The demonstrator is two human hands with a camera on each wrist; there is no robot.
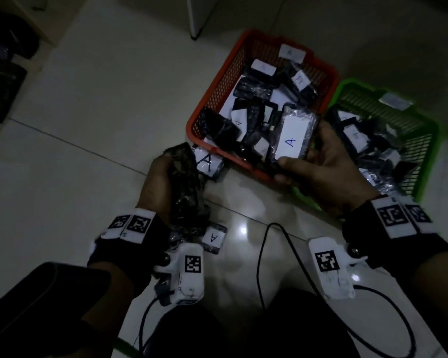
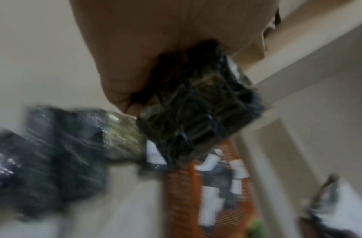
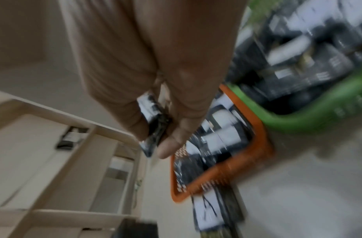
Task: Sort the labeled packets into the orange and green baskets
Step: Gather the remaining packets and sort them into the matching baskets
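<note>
- Both wrists, strapped with marker-tagged camera units, sit nearest the viewer; a black cable loops over the floor tiles between them.
- Curled fingers of the left hand grip a dark plastic-wrapped packet lengthwise above the floor; its label faces away, so its letter cannot be read.
- Just below that hand lies a packet marked A, and beyond the fingertips a second A packet rests on the floor, touching the near corner of the orange basket. Both are still unsorted.
- Over the orange basket's near rim, the right hand pinches a third A packet, thumb on the label and fingers behind. My judgement: this one is about to go into the orange basket.
- That basket already holds a heap of packets; the labels I can read there show A, so it looks like the A bin.
- Beside it, touching its right side, the green basket is also well filled, but its labels are too dim to read.
- More dark bundles show at the left edge in the left-wrist view, blurred; whether they are packets awaiting sorting I cannot tell.
- Overall the sorting seems far along: at least four packets remain outside the baskets, two in hand and two on the floor.
</note>
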